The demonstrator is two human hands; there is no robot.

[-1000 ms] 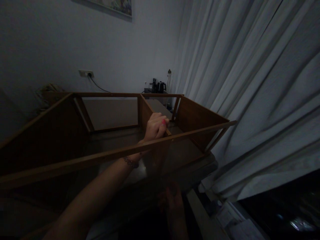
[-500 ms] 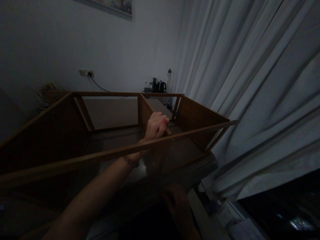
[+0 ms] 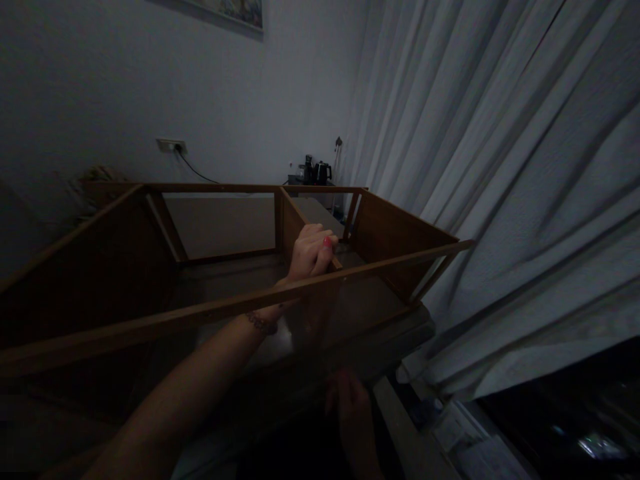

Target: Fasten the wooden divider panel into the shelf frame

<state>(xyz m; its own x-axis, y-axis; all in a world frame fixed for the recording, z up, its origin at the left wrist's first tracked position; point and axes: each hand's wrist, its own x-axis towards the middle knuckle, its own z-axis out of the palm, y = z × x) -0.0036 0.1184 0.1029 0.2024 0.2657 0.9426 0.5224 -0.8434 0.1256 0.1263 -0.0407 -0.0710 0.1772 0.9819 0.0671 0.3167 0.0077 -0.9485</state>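
Observation:
An open wooden furniture frame (image 3: pixel 240 303) stretches across the middle of the head view, with brown side panels and a centre divider (image 3: pixel 295 213). My left hand (image 3: pixel 313 250) is wrapped round the top edge of that divider, near the front rail. The left forearm, with a bracelet (image 3: pixel 263 325) at the wrist, passes beneath the front rail. Low in the dim foreground, my right hand (image 3: pixel 353 403) hangs in front of the frame, its fingers loosely bent and apart. Nothing shows in it, though shadow blurs its detail.
Long pale curtains (image 3: pixel 480 200) hang along the right side. A black kettle (image 3: pixel 323 173) stands on a dark surface by the back wall, near a socket (image 3: pixel 171 146) with a plugged-in cable. Papers or boxes (image 3: pixel 473 433) lie low on the right.
My right hand has turned slightly and its fingers have shifted. My left hand keeps its grip on the divider, and the frame stays in place.

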